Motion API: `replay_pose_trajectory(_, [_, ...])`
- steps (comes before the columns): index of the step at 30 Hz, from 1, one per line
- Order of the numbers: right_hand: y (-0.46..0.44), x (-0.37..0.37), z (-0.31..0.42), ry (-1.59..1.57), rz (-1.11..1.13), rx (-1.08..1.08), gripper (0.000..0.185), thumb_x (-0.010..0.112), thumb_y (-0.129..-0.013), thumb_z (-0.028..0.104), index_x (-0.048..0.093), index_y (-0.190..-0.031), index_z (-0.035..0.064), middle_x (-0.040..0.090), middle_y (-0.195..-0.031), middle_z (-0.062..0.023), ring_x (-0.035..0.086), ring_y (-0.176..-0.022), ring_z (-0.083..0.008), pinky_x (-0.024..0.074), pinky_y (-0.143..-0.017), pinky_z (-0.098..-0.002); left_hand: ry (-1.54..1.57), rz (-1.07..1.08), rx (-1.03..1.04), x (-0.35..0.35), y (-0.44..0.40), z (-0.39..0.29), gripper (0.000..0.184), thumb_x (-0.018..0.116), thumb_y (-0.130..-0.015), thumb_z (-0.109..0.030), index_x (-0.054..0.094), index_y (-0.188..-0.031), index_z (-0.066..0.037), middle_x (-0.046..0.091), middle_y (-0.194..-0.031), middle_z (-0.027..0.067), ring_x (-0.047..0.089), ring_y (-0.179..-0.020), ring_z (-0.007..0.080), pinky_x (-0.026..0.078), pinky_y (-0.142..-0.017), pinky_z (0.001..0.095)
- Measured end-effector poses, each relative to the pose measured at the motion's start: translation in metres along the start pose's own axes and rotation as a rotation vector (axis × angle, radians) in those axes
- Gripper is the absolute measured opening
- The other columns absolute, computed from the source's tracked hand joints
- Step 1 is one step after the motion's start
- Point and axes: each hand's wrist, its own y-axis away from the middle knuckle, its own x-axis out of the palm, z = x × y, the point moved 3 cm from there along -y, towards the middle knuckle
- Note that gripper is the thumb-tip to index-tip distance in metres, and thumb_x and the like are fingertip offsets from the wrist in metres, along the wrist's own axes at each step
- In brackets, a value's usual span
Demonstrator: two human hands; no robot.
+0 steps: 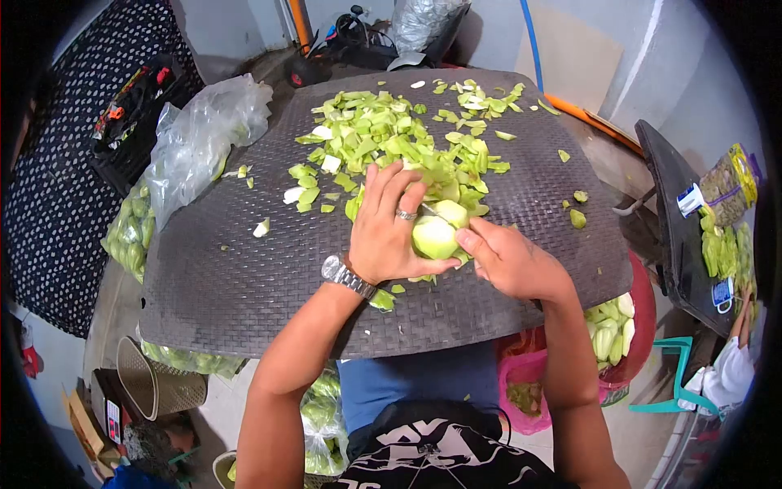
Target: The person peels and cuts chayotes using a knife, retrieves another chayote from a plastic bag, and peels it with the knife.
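A peeled pale-green chayote (434, 237) is steadied over the dark woven-pattern table by my left hand (386, 224), which wears a ring and a metal watch. The fingers arch over its far side and the thumb lies along the near side. My right hand (509, 257) is closed at the right of the chayote, gripping what looks like a knife; only a thin grey sliver of blade shows at the cut, and the handle is hidden in the fist. Just beyond both hands spreads a heap of green chayote pieces and peel (371, 126).
The table (269, 301) has scattered peel scraps. A clear plastic bag (208, 134) lies on its left edge. Below right are a red tub (642, 326) of peeled chayotes and a pink bag (521, 371). A teal stool (672, 375) and another person (733, 371) are farther right.
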Motion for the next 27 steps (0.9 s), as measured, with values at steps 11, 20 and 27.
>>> replay_pose_trajectory(11, [-0.022,-0.011,-0.006,0.1,0.029,-0.045,0.048,0.05,-0.109,0.042,0.059,-0.104,-0.0045,0.068,-0.088,-0.03,0.067,-0.089,-0.0517,0.05,-0.076,-0.0546,-0.019,-0.07,0.019,0.018,0.005,0.015,0.098,0.09,-0.06,-0.058,0.054,-0.131,-0.001,0.056,-0.128,0.0189,0.052,-0.126,0.0433,0.033,-0.115,0.0708])
replay_pose_trajectory(20, [-0.031,-0.003,-0.026,0.152,0.055,-0.055,0.049,0.053,-0.108,0.044,0.057,-0.097,-0.0036,0.065,-0.079,-0.0302,0.067,-0.083,-0.0511,0.0499,-0.073,-0.0551,0.049,-0.036,-0.062,0.026,0.012,0.024,0.085,0.093,-0.06,-0.046,0.057,-0.124,-0.003,0.065,-0.122,0.0183,0.061,-0.12,0.0396,0.038,-0.117,0.0631])
replay_pose_trajectory(27, [-0.037,-0.009,-0.021,0.215,0.132,-0.083,0.051,0.051,-0.108,0.047,0.057,-0.101,-0.0029,0.068,-0.086,-0.0307,0.068,-0.092,-0.0498,0.0498,-0.078,-0.0578,-0.014,-0.014,-0.105,0.018,0.009,0.017,0.082,0.094,-0.06,-0.047,0.063,-0.124,-0.005,0.07,-0.126,0.0194,0.067,-0.12,0.0381,0.045,-0.113,0.0599])
